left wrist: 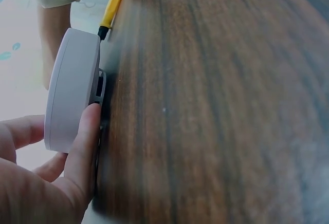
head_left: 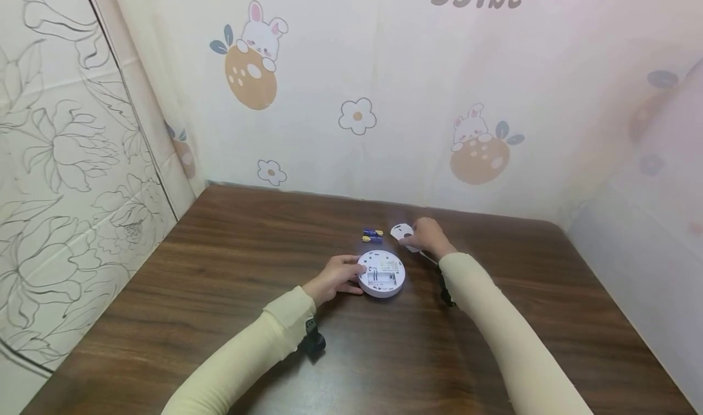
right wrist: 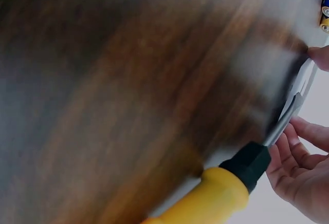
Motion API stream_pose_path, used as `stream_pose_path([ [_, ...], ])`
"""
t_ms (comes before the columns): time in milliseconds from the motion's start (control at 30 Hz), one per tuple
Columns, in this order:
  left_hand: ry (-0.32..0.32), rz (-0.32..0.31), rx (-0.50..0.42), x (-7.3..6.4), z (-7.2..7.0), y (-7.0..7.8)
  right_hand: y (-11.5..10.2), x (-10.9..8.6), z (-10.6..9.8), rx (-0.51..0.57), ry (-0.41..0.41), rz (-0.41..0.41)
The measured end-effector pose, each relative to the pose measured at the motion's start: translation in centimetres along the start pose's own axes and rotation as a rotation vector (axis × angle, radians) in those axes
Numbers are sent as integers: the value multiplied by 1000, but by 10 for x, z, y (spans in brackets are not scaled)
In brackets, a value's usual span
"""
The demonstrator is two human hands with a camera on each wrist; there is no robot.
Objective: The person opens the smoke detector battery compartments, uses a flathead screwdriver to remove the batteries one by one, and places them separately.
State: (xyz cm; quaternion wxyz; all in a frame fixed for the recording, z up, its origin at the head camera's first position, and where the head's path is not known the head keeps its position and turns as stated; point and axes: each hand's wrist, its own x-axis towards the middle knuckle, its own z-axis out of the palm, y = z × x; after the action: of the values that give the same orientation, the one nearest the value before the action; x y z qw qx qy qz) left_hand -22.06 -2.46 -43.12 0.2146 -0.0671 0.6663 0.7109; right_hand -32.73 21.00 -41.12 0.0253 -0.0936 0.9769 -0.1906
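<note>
A round white smoke detector lies with its back up and its battery compartment uncovered. My left hand grips its left edge, the thumb on the upper face. In the left wrist view the detector stands out side-on between thumb and fingers. Farther back, my right hand pinches a thin white mounting plate with dark slots; part of the plate is hidden by the fingers. Two blue-and-yellow batteries lie side by side left of the plate.
A screwdriver with a yellow handle and black collar lies beside my right hand, its metal tip near the plate. My right forearm hides its handle in the head view. The wooden table ends at a printed curtain.
</note>
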Motion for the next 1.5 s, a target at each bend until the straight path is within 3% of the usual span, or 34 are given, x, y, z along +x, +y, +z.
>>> stream_pose_path([
  [467, -34, 36, 31, -3, 2, -1, 9, -3, 4, 5, 40, 0],
  [800, -34, 21, 48, -7, -3, -1, 10, -6, -1, 50, 3, 1],
  [1033, -74, 14, 32, -11, -5, 0, 8, -6, -7, 106, -12, -35],
  [1500, -103, -26, 54, -24, -4, 2, 1, -16, -15, 74, 19, -131],
])
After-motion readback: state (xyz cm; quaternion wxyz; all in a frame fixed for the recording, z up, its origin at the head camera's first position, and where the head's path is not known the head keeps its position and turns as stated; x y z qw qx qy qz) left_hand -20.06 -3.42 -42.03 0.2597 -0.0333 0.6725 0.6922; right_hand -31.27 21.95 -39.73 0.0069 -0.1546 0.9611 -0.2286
